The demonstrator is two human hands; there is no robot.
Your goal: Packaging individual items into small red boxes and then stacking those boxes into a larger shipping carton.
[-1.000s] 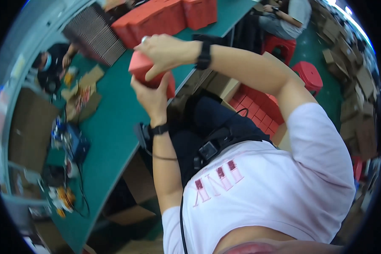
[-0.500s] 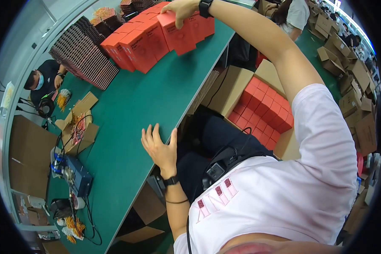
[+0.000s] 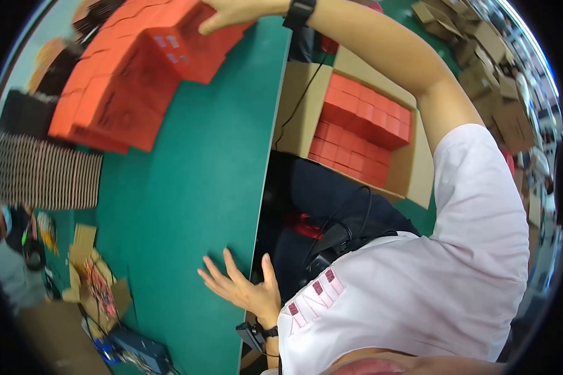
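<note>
On table [image 3: 194,187], red box [image 3: 197,56], long axis upright; left fingers [image 3: 233,267] spread, right fingers [image 3: 211,24] unclear.

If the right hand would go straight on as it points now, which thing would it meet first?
The right hand would most likely meet the nearest red rectangular box first; blur and depth leave unclear whether they already touch.
</note>
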